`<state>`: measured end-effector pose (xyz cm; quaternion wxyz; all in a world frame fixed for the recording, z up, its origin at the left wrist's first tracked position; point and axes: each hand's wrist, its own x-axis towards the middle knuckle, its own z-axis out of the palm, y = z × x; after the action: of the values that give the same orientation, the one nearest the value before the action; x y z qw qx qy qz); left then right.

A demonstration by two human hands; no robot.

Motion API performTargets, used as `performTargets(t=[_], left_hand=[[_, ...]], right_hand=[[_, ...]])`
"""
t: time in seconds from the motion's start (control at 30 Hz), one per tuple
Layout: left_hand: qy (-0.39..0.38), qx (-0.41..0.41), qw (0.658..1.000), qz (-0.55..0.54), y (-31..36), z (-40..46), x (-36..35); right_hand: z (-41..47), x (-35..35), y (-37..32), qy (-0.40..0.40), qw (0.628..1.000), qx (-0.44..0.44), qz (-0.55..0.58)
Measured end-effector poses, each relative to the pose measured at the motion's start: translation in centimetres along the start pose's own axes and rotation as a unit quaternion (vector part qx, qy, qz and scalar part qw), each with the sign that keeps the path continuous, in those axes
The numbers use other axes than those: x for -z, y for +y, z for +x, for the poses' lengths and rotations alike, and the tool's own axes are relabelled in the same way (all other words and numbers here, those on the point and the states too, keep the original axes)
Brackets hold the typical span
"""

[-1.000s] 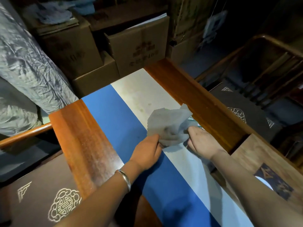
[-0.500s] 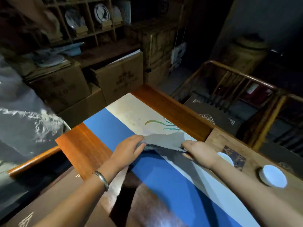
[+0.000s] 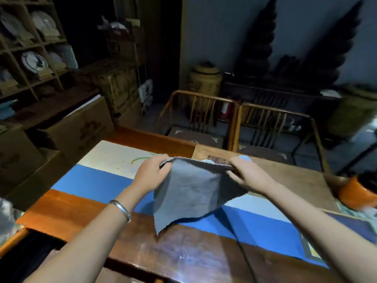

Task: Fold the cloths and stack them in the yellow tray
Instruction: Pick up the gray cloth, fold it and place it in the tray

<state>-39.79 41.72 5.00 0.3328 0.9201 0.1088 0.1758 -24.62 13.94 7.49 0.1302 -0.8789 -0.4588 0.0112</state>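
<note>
Grey cloth [image 3: 189,193] hangs above the counter [image 3: 183,256], spread between both hands. Left hand [image 3: 152,176] pinches its top left corner with curled fingers [image 3: 163,163]; right hand [image 3: 247,175] pinches the top right corner likewise. Its lower corner dangles over the blue runner [image 3: 91,183]. A silver bracelet [image 3: 120,209] circles the left wrist.

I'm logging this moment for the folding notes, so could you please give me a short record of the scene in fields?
cloth: grey cloth, held up by its top edge, hanging unfolded
left hand: left hand grips the top left corner
right hand: right hand grips the top right corner
surface: wooden table with a blue and white runner
yellow tray: not in view
nearby: orange pot at the right edge
</note>
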Motion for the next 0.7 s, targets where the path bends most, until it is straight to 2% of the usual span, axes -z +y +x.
performTargets(t=[0.23,0.37,0.47,0.53,0.63,0.7], left_hand=[[-0.089,-0.036,0.993,-0.063,8.1,0.9,-7.0],[-0.109,-0.030,0.991,-0.067,11.8,1.2,-11.4],[-0.116,0.007,0.989,-0.088,14.0,1.4,-13.8],[-0.120,0.035,0.983,-0.131,15.7,1.8,-15.4],[-0.088,0.109,0.965,-0.223,17.5,2.4,-17.3],[-0.078,0.121,0.960,-0.241,18.4,2.6,-18.3]], right_hand=[[-10.7,3.4,5.8,0.032,0.992,-0.118,-0.006],[-15.6,4.1,10.2,0.016,0.984,-0.177,-0.017],[-18.2,4.5,13.0,0.033,0.980,-0.195,0.001],[-19.7,4.8,15.1,0.068,0.973,-0.213,0.059],[-20.9,5.4,17.6,0.108,0.956,-0.226,0.150],[-21.4,5.6,18.5,0.120,0.952,-0.225,0.171]])
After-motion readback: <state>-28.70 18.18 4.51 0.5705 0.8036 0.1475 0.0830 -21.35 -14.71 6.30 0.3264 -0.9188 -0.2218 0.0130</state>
